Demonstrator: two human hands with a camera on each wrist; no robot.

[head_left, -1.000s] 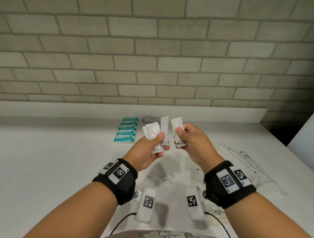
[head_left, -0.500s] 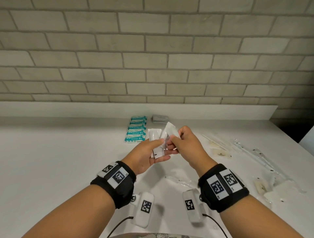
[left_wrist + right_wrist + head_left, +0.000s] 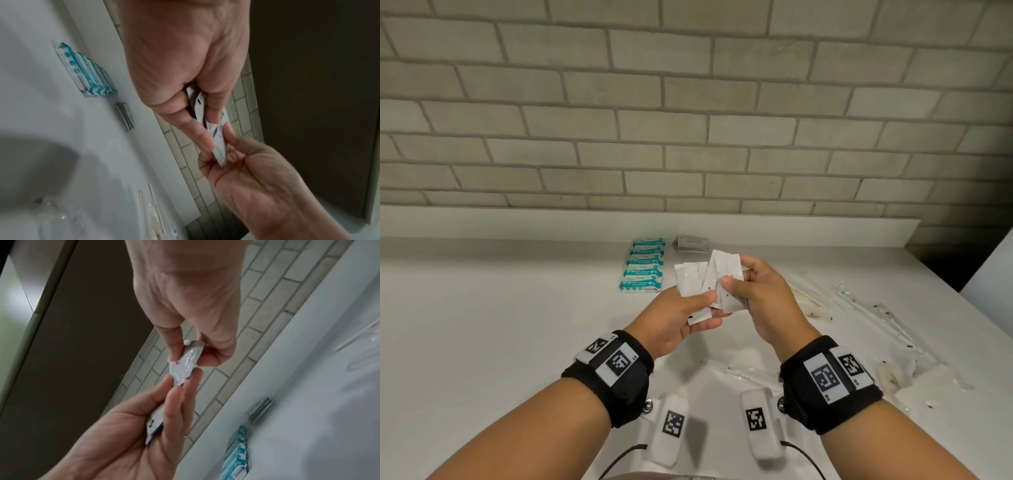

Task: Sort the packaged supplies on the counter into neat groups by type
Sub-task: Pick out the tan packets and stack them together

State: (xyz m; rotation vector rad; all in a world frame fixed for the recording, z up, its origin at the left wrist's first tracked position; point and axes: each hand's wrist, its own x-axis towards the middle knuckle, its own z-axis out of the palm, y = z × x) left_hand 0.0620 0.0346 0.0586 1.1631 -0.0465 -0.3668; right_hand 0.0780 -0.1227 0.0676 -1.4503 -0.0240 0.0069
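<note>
Above the white counter, my left hand grips a fan of several white sachets between thumb and fingers. My right hand pinches one more white sachet and holds it against the right side of that fan. In the left wrist view the sachets run edge-on from my left hand down to my right hand. The right wrist view has the pinched sachet over my left hand.
A row of teal packets and a small stack of grey packets lie by the back ledge. Long clear-wrapped items, flat pale packets and white pads are scattered on the right. Clear wrappers lie below my hands.
My right hand, apart from the left a second ago, has brought its sachet in against the fan held by my left hand. The view has shifted slightly to the right.
</note>
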